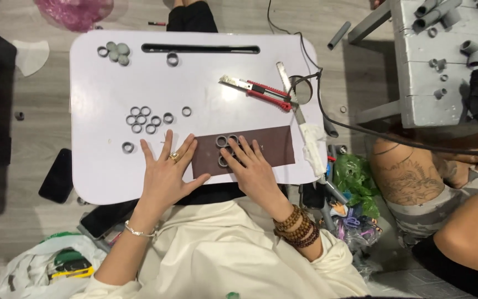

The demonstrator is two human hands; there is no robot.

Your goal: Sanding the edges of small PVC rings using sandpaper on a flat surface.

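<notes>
**Brown sheet, grey rings under flat hands**

Brown sandpaper sheet point(261, 148) lies at the white tray table's point(95, 83) near edge. The right hand point(254, 169) presses spread, flat fingers on a cluster of grey rings point(223, 149) on the sheet, gripping nothing. The left hand point(167, 171), fingers splayed, lies flat, its thumb on the sheet's left edge. More loose rings point(142, 119) sit farther left with bare tabletop around. A red utility knife point(258, 91) lies beyond, well apart.
</notes>
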